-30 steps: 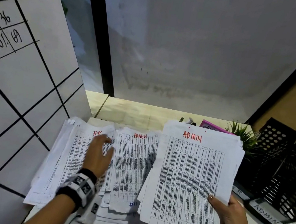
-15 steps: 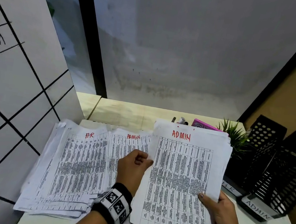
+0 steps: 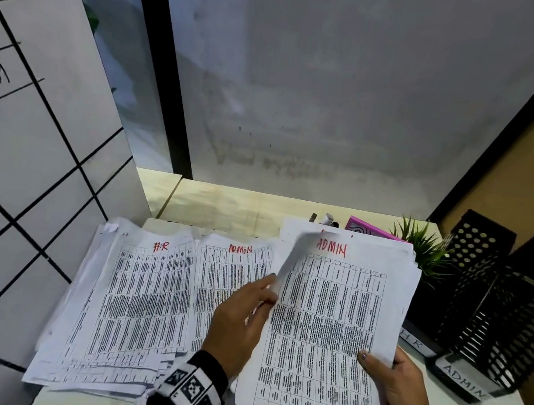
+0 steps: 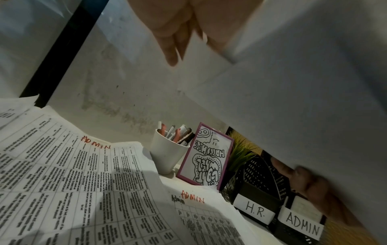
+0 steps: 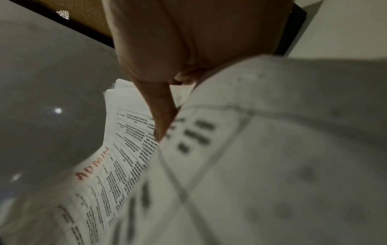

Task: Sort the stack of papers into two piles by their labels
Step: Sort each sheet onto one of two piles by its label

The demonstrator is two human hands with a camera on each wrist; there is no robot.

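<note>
The right hand (image 3: 403,392) grasps the white printed stack of papers (image 3: 342,335) marked ADMIN at its near right. The left hand (image 3: 241,320) pinches the top sheet's (image 3: 293,258) lifted left edge.

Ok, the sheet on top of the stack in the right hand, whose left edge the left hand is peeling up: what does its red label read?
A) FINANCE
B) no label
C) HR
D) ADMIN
D: red handwritten ADMIN tops the white printed table sheet that the left hand lifts off the stack gripped by the right hand.
</note>
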